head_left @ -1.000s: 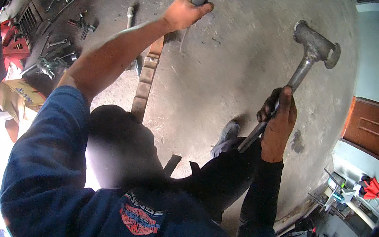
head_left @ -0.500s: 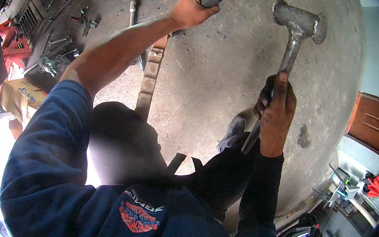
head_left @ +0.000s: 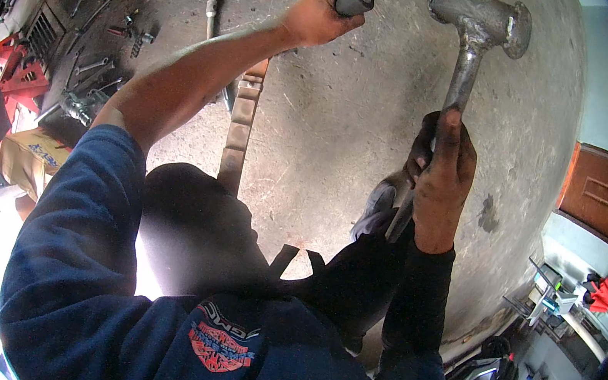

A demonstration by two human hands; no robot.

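Observation:
My left hand (head_left: pixel 318 19) is closed round a dark grey cylinder (head_left: pixel 357 1), whose round end shows beyond the fingers. The rest of it is hidden in the grip. My right hand (head_left: pixel 443 182) grips the metal handle of a hammer (head_left: pixel 470 67), with the thumb lying along the handle. Its heavy, worn grey head is raised at the upper right, apart from the left hand. Below my left forearm a long brown segmented strip (head_left: pixel 238 134) runs down to my dark-clothed knee. A metal bar with a socket-like end (head_left: pixel 211 10) lies partly behind that forearm.
Scattered tools (head_left: pixel 92 67) lie on the concrete floor (head_left: pixel 325 146) at the left, near red stands (head_left: pixel 24 77) and a cardboard box (head_left: pixel 28 159). My shoe (head_left: pixel 380 204) rests under the hammer handle. A brown panel (head_left: pixel 602 197) is on the right wall.
My left hand has moved a little to the right with the cylinder. The hammer head has risen slightly and tilted a bit; my right hand has stayed nearly in place.

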